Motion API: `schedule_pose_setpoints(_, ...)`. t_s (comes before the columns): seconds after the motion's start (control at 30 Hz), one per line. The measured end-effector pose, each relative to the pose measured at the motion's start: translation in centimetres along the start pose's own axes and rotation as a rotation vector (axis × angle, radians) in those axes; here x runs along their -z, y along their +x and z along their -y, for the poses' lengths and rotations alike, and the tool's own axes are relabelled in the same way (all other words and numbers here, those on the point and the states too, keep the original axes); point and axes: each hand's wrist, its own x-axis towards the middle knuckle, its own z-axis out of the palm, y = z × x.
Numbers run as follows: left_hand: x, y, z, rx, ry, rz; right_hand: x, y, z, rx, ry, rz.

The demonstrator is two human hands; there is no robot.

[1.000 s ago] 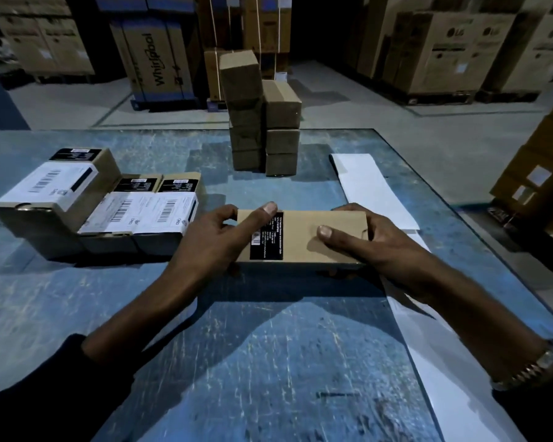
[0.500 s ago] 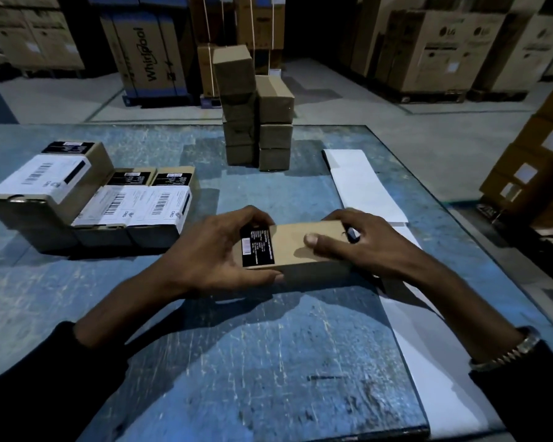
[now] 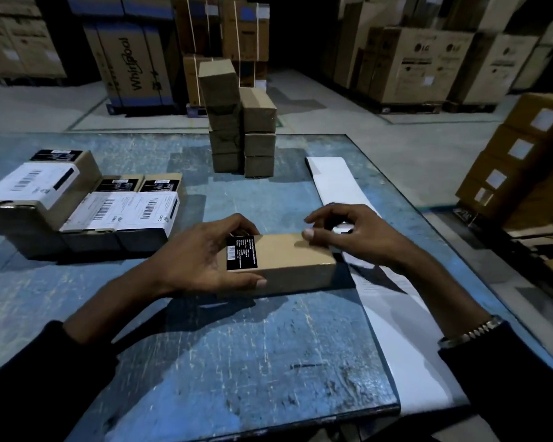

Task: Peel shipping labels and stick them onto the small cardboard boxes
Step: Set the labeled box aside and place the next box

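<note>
Far left of the small box, labelled boxes (image 3: 77, 202) sit grouped on the blue counter (image 3: 237, 362). Left hand (image 3: 201, 260) grips the small box (image 3: 288, 263) at its left end — thumb along the near edge, fingers (image 3: 240, 223) curled over the far side beside its black sticker (image 3: 241, 253). Box lies flat, mid-counter. Behind it, a stack of plain boxes (image 3: 241, 132). Right hand (image 3: 355, 234) hovers at the box's right end — fingers loosely curled, grasping nothing, thumb tip touching the top. Right of the box, a white label strip (image 3: 336, 183).
</note>
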Motion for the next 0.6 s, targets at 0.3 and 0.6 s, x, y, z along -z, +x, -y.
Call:
schedule_pose_setpoints(0.3,-0.2,-0.1,-1.5,-0.126,0.06,-0.175,3.4,-6.4,-1.7,-0.102,-0.274,-0.139)
schedule_pose_setpoints(0.6,-4.6,-1.5,-8.9,-0.32,0.135,-0.279,1.8,-15.5,-3.7,0.0,-0.176,-0.07)
